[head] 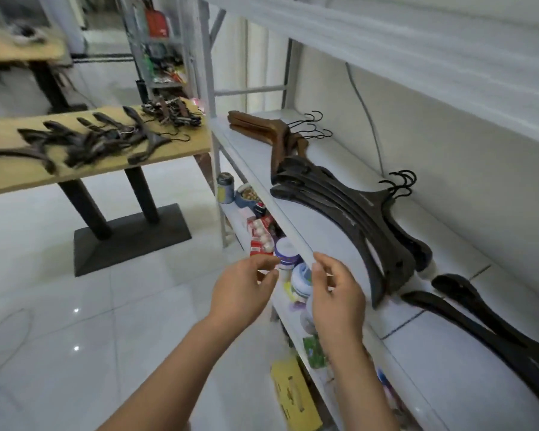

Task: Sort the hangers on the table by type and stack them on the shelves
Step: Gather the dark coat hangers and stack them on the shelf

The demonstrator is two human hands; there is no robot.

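Left hand (246, 287) and right hand (336, 295) are both empty, fingers loosely curled and gripping nothing. They are held close together in front of the shelf's front rim (262, 188). The right fingertips sit at the rim; contact unclear.

Directly under the hands is lower-shelf clutter: white jars (288, 255), a yellow box (293, 396) nearer the camera, and a can (225, 189) further back.

A stack of dark hangers (339, 209) lies on the shelf just right of the right hand, hooks toward the wall. Beyond it along the shelf is a stack of brown wooden hangers (262, 126). At the near right, two black hangers (486, 325) lie apart from the dark stack.

The counter (181, 143) stands well apart to the left across the tiled floor. It carries loose dark hangers (84, 141) and a heap of clip hangers (171, 115) at its far end.
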